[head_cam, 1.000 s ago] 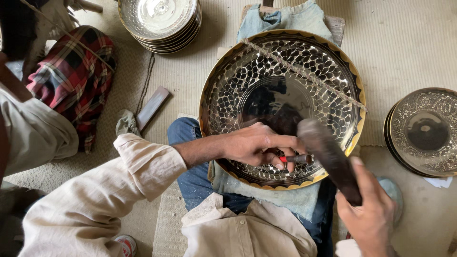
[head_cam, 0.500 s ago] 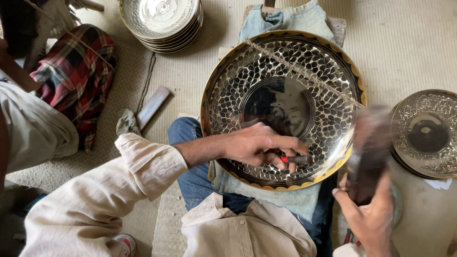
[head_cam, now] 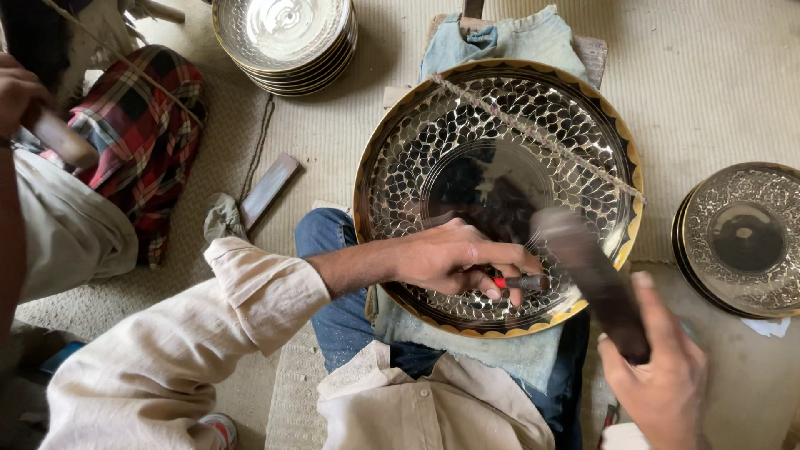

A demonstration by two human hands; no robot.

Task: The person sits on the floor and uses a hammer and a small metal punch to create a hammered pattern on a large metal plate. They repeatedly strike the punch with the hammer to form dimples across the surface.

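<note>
Right hand (head_cam: 662,387): cut off by bottom edge, wrist out of view. Dark mallet (head_cam: 593,279) in its grip: blurred, head shape not readable. Left hand (head_cam: 454,260): fingers cover most of small punch (head_cam: 521,283); tip contact with engraved tray (head_cam: 467,125) cannot be told. Tray's near rim partly hidden under left hand. Plate stack (head_cam: 283,33): cropped at top edge. Second decorated plate (head_cam: 746,237): cropped at right edge. Other person's hand (head_cam: 18,87): cut off at left edge.

The large tray (head_cam: 500,150) is glossy embossed metal with a gilt rim; it rests on rough faded denim cloth (head_cam: 508,37); the mallet (head_cam: 596,279) looks dark, matt wood.
</note>
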